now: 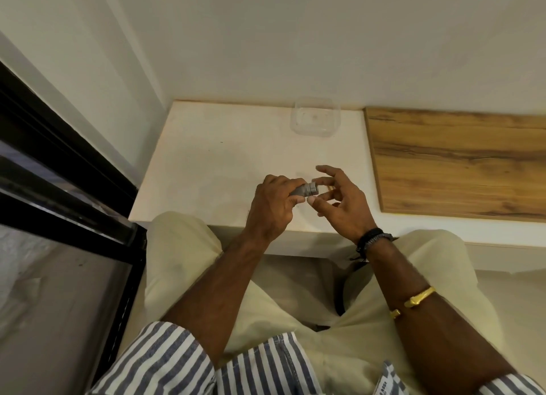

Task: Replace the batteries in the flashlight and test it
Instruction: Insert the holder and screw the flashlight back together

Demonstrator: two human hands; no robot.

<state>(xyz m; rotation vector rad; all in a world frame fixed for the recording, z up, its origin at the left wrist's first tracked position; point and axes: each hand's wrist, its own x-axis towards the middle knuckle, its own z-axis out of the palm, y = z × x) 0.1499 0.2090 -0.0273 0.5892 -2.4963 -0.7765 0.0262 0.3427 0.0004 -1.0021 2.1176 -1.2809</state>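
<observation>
A small silver-grey flashlight [305, 189] is held a little above the white table [206, 164], near its front edge. My left hand [273, 207] is wrapped around its body, so only the ridged right end shows. My right hand [339, 201] is just to the right of that end, its thumb and forefinger tips at or almost touching it; the other fingers are spread. No loose batteries are visible.
A clear plastic container [315, 116] stands at the back of the table against the wall. A wood-grain board [461, 161] adjoins the table on the right. A black-framed glass panel [68, 181] runs along the left. My knees are under the table edge.
</observation>
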